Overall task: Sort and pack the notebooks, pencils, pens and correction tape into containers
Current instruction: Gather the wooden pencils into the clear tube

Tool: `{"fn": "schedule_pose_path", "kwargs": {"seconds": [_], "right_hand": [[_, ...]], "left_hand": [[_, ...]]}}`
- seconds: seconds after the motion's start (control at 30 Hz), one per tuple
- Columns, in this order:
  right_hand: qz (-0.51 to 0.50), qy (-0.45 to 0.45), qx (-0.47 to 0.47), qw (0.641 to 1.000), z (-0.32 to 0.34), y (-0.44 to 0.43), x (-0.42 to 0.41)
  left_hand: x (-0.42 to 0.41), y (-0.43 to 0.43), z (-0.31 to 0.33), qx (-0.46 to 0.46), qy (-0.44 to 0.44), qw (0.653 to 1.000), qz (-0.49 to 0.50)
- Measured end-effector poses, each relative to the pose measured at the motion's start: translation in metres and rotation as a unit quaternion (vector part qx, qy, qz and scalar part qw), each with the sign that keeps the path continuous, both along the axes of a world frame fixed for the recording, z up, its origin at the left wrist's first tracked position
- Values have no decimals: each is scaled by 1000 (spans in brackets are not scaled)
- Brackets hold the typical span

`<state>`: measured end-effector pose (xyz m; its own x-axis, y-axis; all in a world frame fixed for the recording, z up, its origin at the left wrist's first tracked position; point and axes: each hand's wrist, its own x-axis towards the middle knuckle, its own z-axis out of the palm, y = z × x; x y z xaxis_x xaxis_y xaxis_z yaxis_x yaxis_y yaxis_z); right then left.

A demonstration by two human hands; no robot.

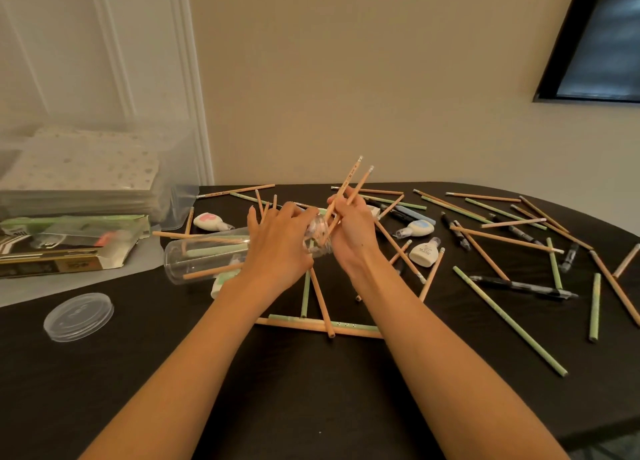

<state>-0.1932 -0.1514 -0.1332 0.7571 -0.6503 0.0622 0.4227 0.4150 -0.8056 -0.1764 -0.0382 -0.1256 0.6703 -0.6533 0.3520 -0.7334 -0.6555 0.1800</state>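
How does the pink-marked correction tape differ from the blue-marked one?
The pink-marked correction tape lies left of the left hand, nozzle pointing right; the blue-marked correction tape lies right of the right hand, nozzle pointing left. One carries a pink patch, the other a blue one. Both are white-bodied and lie untouched on the black table.

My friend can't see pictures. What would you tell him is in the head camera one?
A left hand holds a clear jar on its side while the right hand holds two pencils tip-first in its mouth. Loose pencils, pens and correction tapes lie scattered on the black table, with a lid at the left.
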Motion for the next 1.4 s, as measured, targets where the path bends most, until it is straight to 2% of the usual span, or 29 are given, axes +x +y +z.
{"fn": "schedule_pose_path", "kwargs": {"seconds": [0.2, 0.37, 0.43, 0.5, 0.53, 0.6, 0.67, 0.7, 0.73, 0.8, 0.87, 0.9, 0.97, 1.0, 1.03, 1.13, 1.17, 1.23, 1.3, 1.4], "right_hand": [[29, 69, -115, 991, -6, 11, -9], [85, 174, -224, 955, -3, 22, -18], [35, 145, -180, 972, -3, 17, -18], [-2, 73, -85, 994, -3, 7, -22], [-8, 53, -67, 996, -4, 2, -23], [23, 91, -150, 984, -7, 1, -24], [113, 152, -260, 947, -12, 8, -28], [151, 160, -278, 935, -14, 9, -29], [174, 150, -272, 935, -14, 8, -31], [158, 121, -224, 954, -9, -2, -30], [80, 190, -213, 955, -2, -10, -29], [28, 262, -260, 929, -4, -13, -29], [-40, 372, -451, 810, -17, -13, -30], [-52, 394, -533, 747, -24, -10, -30], [-56, 408, -583, 700, -28, -5, -31], [-40, 442, -648, 619, -32, 4, -28], [-18, 453, -649, 611, -30, 5, -28], [24, 460, -624, 631, -29, 5, -28], [35, 447, -581, 679, -26, 1, -30], [-24, 411, -511, 755, -19, -19, -35]], "left_hand": [[7, 2, -2, -64, -6, 996, 65], [9, 3, -9, -60, -14, 994, 88], [10, 4, -10, -61, -20, 994, 90], [11, 5, -11, -65, -22, 993, 92], [11, 4, -11, -64, -23, 993, 93], [12, 4, -11, -66, -25, 993, 97], [14, 5, -12, -72, -31, 992, 101], [14, 6, -13, -75, -34, 991, 103], [15, 7, -14, -76, -35, 991, 104], [13, 9, -15, -74, -35, 991, 103], [11, 9, -14, -72, -38, 991, 105], [10, 10, -13, -71, -39, 991, 108], [9, 10, -12, -69, -43, 990, 114], [8, 11, -12, -68, -44, 990, 117], [8, 11, -13, -66, -45, 990, 120], [6, 11, -18, -62, -48, 990, 119], [5, 10, -20, -62, -50, 990, 117], [4, 9, -21, -63, -55, 990, 115], [1, 7, -22, -69, -61, 989, 113], [-3, -1, -25, -75, -79, 989, 102]]}}
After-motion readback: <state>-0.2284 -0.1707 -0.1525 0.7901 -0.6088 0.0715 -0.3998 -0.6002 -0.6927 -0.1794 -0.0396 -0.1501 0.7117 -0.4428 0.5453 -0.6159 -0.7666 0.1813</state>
